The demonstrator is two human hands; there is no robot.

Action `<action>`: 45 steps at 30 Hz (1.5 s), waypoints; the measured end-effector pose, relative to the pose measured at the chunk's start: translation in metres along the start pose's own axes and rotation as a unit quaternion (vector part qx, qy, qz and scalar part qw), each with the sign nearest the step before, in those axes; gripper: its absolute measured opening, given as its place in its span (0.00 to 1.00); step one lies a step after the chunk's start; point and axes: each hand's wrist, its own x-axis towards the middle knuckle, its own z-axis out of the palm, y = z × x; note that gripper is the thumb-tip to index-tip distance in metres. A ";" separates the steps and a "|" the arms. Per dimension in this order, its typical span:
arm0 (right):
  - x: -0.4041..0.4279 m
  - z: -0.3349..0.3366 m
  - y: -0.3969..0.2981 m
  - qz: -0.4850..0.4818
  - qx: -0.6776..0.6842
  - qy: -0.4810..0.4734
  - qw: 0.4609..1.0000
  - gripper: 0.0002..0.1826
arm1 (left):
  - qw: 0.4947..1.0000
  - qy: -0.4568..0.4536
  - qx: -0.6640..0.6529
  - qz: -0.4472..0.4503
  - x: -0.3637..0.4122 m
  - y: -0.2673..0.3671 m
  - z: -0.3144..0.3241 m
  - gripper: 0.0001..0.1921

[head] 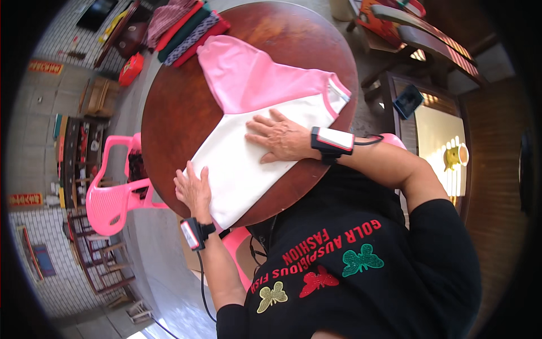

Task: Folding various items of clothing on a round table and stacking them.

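A pink and white sweatshirt (250,156) lies spread on the round wooden table (178,114). Its one visible pink sleeve (254,80) stretches towards the far side, and the pink-ribbed collar (337,95) points right. The other sleeve is out of sight. My right hand (277,134) rests flat on the white body panel, fingers spread. At the lower left edge of the white cloth, my left hand (194,188) touches the fabric with its thumb apart from the fingers. Both wrists wear a strapped device with a cable.
Stacked folded clothes (186,31) sit at the table's far left edge. A pink plastic chair (114,186) stands left of the table. To the right are a wooden bench (423,34) and a low table (440,127) bearing a yellow cup (455,156).
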 end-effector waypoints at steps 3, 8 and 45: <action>0.000 -0.008 0.006 -0.002 0.008 -0.011 1.000 0.35 | 0.997 0.020 -0.031 -0.069 0.001 -0.002 0.014 0.33; -0.005 -0.020 0.035 0.081 -0.037 -0.016 0.996 0.33 | 0.993 0.029 -0.097 -0.060 -0.001 -0.014 0.020 0.33; -0.010 -0.008 0.011 -0.058 0.055 -0.025 0.997 0.30 | 0.829 -0.107 -0.548 -0.045 0.205 0.108 -0.018 0.37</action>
